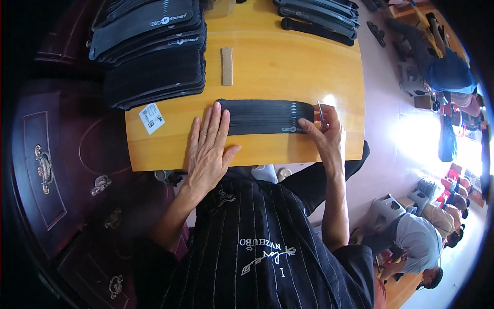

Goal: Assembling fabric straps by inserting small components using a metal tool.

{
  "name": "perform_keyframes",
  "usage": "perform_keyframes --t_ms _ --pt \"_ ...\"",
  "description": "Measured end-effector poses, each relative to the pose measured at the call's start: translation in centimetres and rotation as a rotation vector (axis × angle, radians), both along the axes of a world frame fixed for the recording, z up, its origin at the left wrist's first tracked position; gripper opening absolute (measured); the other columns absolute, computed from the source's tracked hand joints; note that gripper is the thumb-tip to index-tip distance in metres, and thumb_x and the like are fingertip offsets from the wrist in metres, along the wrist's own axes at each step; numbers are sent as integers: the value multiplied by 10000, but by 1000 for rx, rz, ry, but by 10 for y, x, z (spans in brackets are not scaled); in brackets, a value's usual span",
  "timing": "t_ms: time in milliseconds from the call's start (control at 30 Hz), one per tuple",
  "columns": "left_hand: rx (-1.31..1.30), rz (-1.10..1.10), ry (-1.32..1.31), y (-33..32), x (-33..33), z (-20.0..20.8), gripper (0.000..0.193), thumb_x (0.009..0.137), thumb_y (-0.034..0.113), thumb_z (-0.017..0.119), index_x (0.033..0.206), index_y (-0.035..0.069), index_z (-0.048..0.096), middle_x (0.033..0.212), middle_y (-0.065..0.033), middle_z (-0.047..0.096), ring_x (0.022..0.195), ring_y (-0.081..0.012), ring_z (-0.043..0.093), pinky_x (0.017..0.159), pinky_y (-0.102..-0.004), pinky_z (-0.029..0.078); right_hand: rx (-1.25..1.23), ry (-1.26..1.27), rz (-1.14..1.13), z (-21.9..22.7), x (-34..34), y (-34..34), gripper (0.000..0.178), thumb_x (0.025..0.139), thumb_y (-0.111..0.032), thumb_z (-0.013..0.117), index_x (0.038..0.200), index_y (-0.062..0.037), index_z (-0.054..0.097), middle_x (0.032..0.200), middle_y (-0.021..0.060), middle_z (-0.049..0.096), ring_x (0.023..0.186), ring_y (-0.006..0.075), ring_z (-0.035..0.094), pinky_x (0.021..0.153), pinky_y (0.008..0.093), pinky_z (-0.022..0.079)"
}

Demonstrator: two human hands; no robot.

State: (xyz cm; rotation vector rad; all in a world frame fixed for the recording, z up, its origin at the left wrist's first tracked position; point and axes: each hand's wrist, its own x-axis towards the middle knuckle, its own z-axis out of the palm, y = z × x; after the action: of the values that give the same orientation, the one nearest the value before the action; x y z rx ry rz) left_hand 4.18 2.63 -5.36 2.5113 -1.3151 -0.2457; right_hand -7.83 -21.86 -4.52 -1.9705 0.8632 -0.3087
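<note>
One left hand (207, 147), flat, touching black straps (260, 116), right hand (329, 137) pinching them

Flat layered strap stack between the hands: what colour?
The strap stack is black, with pale printing; best: head view.

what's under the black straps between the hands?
Yellow tabletop shows around the black straps. Whatever is directly beneath them is covered, can't tell. The left hand covers part of one end, the right hand part of the other.
</note>
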Motion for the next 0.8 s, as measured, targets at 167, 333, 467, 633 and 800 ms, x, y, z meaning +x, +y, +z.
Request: perform_keyframes --t_ms 167,333,467,633,800 --pt "-334 139 88 2 -6 -6 644 929 212 512 1449 -13 207 1504 -211 214 1398 -330 216 1133 -426 195 -54 153 78 0 7 -10 300 807 -266 738 913 -27 591 667 46 598 599 125 551 582 272 475" --pt "-643 254 283 12 -21 5 490 918 52 499 1382 -32 362 1412 -197 395 1302 -328 396 1064 -391 337 -105 7 97 -2 6 -2 223 865 -214 665 852 -20 556 611 95 579 546 179 577 539 313 447" --pt "-732 375 399 25 -31 13 396 944 54 472 1328 -33 438 1349 -185 475 1241 -296 469 1032 -375 374 -238 36 50 34 5 36 152 888 -150 621 850 -25 544 610 140 567 545 253 585 527 344 449" --pt "-952 519 542 37 -29 7 393 1021 220 353 1324 -15 438 1320 -130 497 1201 -240 491 976 -339 407 -584 -238 505 93 -23 90 261 760 -25 649 1013 -28 583 640 77 472 526 208 533 456 321 425" --pt "-1079 498 747 12 -17 4 610 1007 463 240 1337 -30 381 1221 -177 529 1103 -227 545 912 -324 440 -673 -444 644 125 -41 93 367 628 -9 726 978 -44 619 622 13 450 478 128 484 411 272 417"
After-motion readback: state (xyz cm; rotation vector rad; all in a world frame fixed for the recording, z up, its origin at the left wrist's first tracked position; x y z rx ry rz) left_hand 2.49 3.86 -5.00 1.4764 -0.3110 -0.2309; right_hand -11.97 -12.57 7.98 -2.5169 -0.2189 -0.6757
